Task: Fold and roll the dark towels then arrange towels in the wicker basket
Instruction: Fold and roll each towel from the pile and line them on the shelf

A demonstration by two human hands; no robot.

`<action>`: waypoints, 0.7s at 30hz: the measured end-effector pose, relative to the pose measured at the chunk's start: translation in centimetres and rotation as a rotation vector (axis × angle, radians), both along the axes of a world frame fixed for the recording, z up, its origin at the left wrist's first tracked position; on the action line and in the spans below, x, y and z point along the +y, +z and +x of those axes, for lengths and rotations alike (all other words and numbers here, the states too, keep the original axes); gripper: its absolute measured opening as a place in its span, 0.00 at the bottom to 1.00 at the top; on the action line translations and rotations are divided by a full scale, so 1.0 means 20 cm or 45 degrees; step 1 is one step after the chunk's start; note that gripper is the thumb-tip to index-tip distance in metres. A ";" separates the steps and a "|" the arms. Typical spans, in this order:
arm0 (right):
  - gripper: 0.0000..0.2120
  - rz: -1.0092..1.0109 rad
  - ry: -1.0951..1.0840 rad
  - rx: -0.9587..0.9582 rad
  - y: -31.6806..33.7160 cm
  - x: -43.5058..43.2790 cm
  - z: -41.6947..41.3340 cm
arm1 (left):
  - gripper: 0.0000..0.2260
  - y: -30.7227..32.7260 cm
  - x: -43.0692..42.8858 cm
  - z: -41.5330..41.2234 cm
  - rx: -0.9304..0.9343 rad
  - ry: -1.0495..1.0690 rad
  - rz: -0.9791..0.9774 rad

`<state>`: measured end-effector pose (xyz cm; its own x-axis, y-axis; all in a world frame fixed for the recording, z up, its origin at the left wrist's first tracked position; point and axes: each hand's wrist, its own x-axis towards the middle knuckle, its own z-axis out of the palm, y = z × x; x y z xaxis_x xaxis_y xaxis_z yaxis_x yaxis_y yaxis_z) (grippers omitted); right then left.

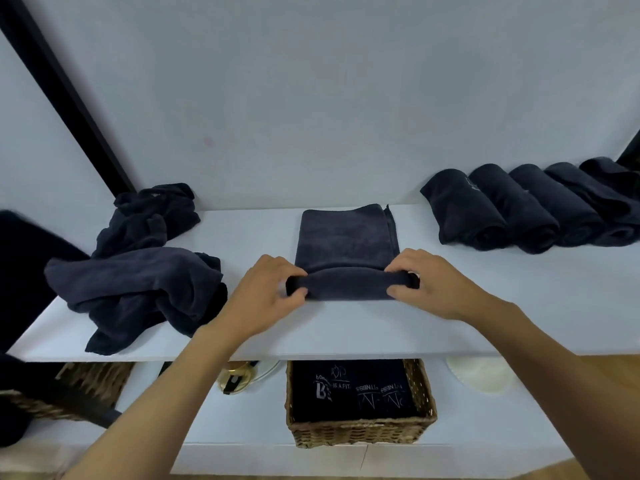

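Holding the rolled end of a dark towel [346,237], the left hand [263,296] and the right hand [433,285] each sit at one end of the roll. On both hands the fingers curl over the top of the roll and the thumbs press on its near side, so each hand pinches it.

The towel is in the middle of a flat white shelf [346,334]. It looks soft and fuzzy, and it is a very dark blue-grey. The near part is a fat little tube. The rest lies flat behind it in a neat strip that runs back toward the wall [311,116], with a thin hem along its right edge.

To the left on the shelf is a loose pile of towels [138,289], crumpled and lumpy, in the same fuzzy cloth. To the right is a row of rolled towels [519,209], side by side and touching, like fat logs.

Under the shelf stands a wicker basket [360,433]. It is a brown box shape, woven and bumpy. Inside lie folded towels [353,389], packed flat, dark with pale letters on them. Left of the basket is a shiny gold round thing [235,379], and to its right is a white round thing [481,375]. Far left, a second woven basket [86,386] peeks out.
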<state>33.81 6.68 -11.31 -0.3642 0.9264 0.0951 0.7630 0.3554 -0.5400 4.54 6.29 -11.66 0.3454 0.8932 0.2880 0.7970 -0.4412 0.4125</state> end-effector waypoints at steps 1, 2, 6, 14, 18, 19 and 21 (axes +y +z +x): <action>0.03 -0.113 -0.053 0.088 0.01 0.02 0.00 | 0.06 0.02 0.02 0.01 -0.094 0.057 -0.115; 0.02 -0.214 -0.103 0.179 0.03 0.05 0.00 | 0.06 0.03 0.05 0.03 -0.164 0.112 -0.209; 0.04 -0.390 -0.195 0.438 0.03 0.13 0.01 | 0.09 0.02 0.15 0.06 -0.486 0.251 -0.483; 0.04 0.472 -0.043 -0.037 -0.05 0.20 0.00 | 0.04 0.01 0.18 0.15 -0.163 0.506 -0.027; 0.21 0.472 0.183 -0.306 -0.06 0.20 0.05 | 0.05 -0.03 0.12 0.21 0.261 0.381 0.413; 0.21 0.461 0.201 -0.314 -0.05 0.22 0.06 | 0.07 -0.05 0.11 0.19 0.280 0.306 0.465; 0.18 0.410 0.217 -0.252 -0.03 0.25 0.06 | 0.13 -0.08 0.09 0.13 0.368 0.163 0.488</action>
